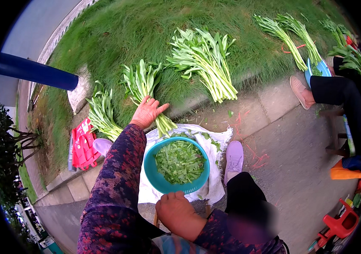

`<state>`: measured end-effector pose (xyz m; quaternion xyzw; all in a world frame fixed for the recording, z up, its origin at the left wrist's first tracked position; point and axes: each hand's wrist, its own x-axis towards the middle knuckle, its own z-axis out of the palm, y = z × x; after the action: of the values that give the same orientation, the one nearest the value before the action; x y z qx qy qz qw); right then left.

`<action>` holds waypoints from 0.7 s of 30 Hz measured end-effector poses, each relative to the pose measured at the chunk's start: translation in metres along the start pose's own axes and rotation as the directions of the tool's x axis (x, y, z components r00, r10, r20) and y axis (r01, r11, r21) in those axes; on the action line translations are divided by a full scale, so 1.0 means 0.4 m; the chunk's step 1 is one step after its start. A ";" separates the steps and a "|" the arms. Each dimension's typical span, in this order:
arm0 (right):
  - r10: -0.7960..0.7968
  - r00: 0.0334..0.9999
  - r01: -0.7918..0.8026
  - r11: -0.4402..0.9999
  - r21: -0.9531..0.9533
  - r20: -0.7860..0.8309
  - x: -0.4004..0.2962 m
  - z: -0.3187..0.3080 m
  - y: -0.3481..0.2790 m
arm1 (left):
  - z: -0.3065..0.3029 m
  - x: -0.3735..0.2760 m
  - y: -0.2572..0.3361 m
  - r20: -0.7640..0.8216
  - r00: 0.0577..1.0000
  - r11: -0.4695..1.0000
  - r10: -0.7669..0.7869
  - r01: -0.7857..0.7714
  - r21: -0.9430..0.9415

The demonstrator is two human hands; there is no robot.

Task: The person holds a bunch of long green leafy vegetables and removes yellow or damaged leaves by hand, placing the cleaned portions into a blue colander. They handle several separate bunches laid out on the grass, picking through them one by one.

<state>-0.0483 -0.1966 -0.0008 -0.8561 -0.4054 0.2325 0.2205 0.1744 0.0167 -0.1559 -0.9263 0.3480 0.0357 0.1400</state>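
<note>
My left hand (147,111) lies across the stalks of a bundle of leafy greens (142,81), its thumb sticking out to the right. The cut stalk ends point toward a teal plastic basin (150,173). Chopped green leaves (180,162) partly fill the basin, which sits on a white woven sack (217,187). At the basin's near rim is my right hand (178,214), fingers curled; whether it grips anything is hidden. A smaller bundle (104,112) lies left of my left arm. A large pile of long-stemmed greens (204,63) rests on the grass to the right.
Red plastic strings (255,155) trail over the pavement. A pink-red bag (83,143) lies left, near a blue post (37,71). At the right sits another person (342,92) by a light-blue basin (321,70) and more greens (286,41). A red plastic stool (340,219) is lower right.
</note>
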 end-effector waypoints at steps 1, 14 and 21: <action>0.000 1.000 0.000 1.000 0.011 -0.002 0.000 -0.001 0.000 | 0.000 -0.006 -0.011 -0.041 0.999 0.999 0.018 -0.020 -0.038; 0.017 1.000 -0.016 0.996 0.087 -0.010 0.001 -0.010 -0.008 | -0.038 -0.028 -0.039 -0.160 0.964 0.940 -0.212 0.156 -0.304; 0.053 0.999 -0.053 0.997 0.048 -0.004 -0.003 -0.007 -0.010 | -0.074 -0.021 -0.074 -0.079 0.877 0.604 -0.475 0.259 -0.753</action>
<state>-0.0496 -0.1959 0.0041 -0.8617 -0.3761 0.2456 0.2360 0.1864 0.0349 -0.1194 -0.9520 0.1211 0.0127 -0.2808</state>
